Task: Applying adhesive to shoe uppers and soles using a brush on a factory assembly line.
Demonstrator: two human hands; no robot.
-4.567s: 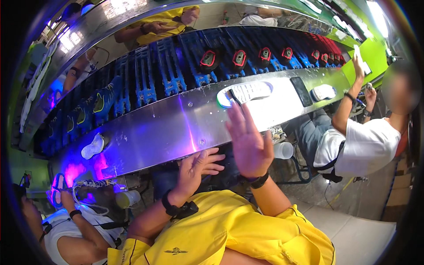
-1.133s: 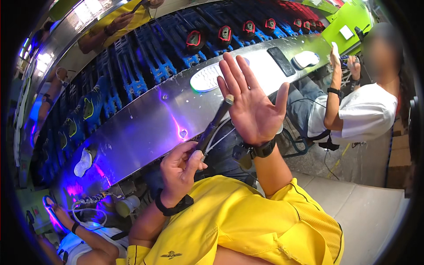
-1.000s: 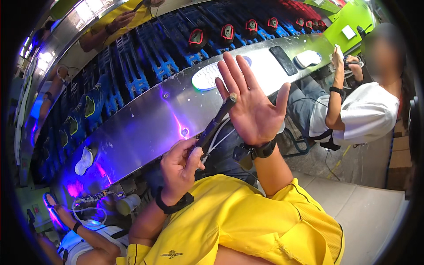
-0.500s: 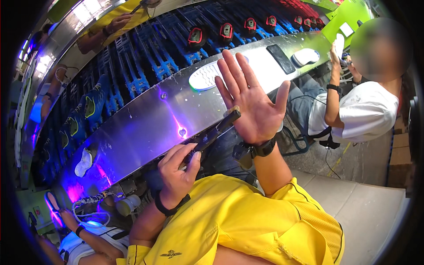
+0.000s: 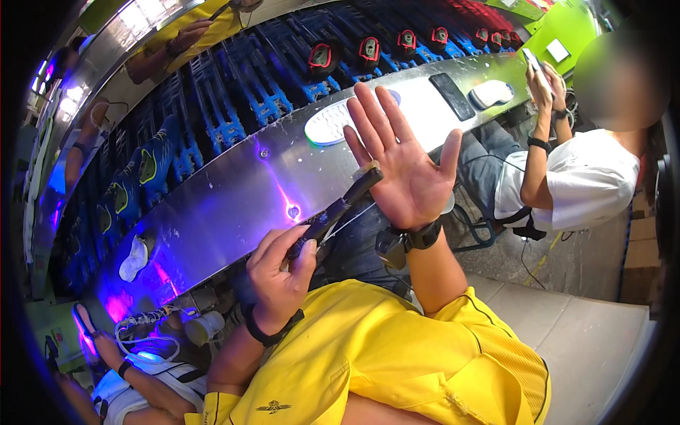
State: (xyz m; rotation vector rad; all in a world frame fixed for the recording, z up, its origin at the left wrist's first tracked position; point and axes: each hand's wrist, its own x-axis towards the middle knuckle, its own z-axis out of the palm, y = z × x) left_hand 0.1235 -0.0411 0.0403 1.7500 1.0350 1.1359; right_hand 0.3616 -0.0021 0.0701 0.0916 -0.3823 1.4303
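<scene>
My left hand (image 5: pixel 278 273) is closed around the black handle of a small brush (image 5: pixel 340 211). Short tan bristles (image 5: pixel 365 170) top its far end, which points up and right. That tip lies close beside my right palm; whether they touch, I cannot tell. Raised with the palm toward me, my right hand (image 5: pixel 407 166) has its fingers spread and is empty. Behind its fingertips, a white shoe sole (image 5: pixel 329 124) rests on the metal bench (image 5: pixel 219 202).
A black phone (image 5: pixel 451 98) and another white sole (image 5: pixel 490 93) lie farther right. At the bench's left end is a whitish sole (image 5: pixel 134 258). Shoes (image 5: pixel 320 59) ride the blue-slatted conveyor (image 5: pixel 276 106) behind. Co-workers sit at both sides, the right one (image 5: pixel 584 170) holding a sole.
My left hand and the brush have shifted slightly left; the bristle end is a little higher. My right hand stays spread. The co-worker at right has raised the sole with both hands.
</scene>
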